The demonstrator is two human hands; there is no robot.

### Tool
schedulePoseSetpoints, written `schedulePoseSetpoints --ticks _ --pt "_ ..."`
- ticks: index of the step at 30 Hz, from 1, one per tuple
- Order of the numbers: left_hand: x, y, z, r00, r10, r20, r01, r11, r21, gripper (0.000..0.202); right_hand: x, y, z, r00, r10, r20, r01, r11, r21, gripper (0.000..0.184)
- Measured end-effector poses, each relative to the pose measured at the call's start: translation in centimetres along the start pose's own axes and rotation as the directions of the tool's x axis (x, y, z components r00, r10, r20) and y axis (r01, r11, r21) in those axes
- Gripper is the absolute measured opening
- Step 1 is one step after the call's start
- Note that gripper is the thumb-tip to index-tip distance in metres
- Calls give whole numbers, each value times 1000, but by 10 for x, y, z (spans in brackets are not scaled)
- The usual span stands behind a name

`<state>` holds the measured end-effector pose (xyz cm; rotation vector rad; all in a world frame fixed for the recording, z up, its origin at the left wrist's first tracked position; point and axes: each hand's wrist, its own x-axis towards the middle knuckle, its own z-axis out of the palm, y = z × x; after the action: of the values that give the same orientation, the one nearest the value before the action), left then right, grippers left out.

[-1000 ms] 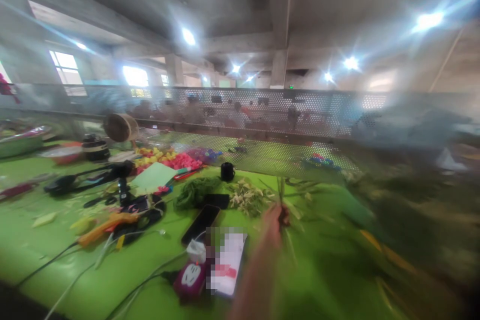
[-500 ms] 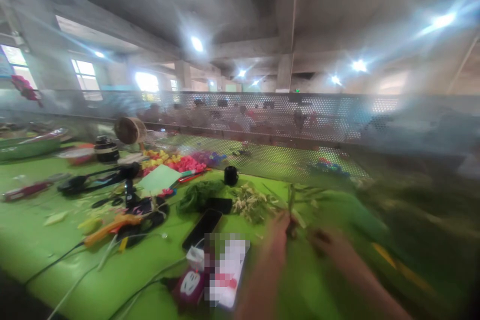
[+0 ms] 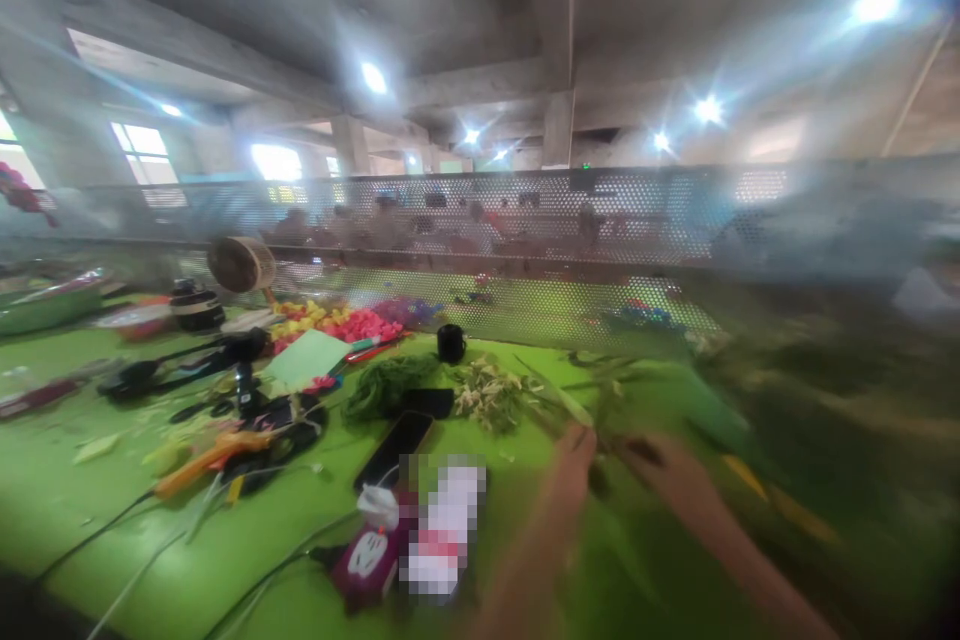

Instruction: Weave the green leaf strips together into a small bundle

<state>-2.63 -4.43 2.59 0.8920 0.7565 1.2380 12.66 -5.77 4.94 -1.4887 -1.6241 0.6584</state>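
Note:
My left hand (image 3: 576, 465) is closed in a pinch on a long pale green strip (image 3: 574, 407), like a leaf or stem, which slants up and left from the fingertips. Close by on the right, my right hand (image 3: 656, 465) has its fingers curled together. Blur hides what they hold, if anything. Thin green stems (image 3: 611, 400) lie just beyond both hands. Left of them is a loose heap of pale yellow-green pieces (image 3: 491, 395) on the green tabletop (image 3: 300, 550).
A dark phone (image 3: 395, 450), a purple power strip (image 3: 371, 555) and a pixelated phone (image 3: 446, 530) lie left of my forearms. An orange glue gun (image 3: 214, 460) with cables is farther left. A black cylinder (image 3: 451, 344) stands before the perforated screen (image 3: 525, 305). Dark green material (image 3: 832, 440) fills the right.
The view has shifted slightly, so most things sit farther left and higher. The strip in my left hand has tipped from upright to leaning left. My right hand has come a little closer to it.

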Motion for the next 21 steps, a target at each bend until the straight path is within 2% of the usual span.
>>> schedulePoseSetpoints --ticks 4,10,15,21 --pt "-1 -9 3 1000 14 22 -16 993 113 32 -1 -6 0 997 78 -16 -77 995 67 24" --pt "-2 -6 5 992 73 100 -94 968 233 27 2 -4 1 989 143 45 -149 967 208 38" --pt "-4 -6 8 968 130 214 -210 888 408 28 1 -12 -3 978 209 -5 -205 961 185 27" --pt "0 -10 2 976 62 207 -144 901 410 27 1 -19 -9 973 227 -46 -217 963 158 20"
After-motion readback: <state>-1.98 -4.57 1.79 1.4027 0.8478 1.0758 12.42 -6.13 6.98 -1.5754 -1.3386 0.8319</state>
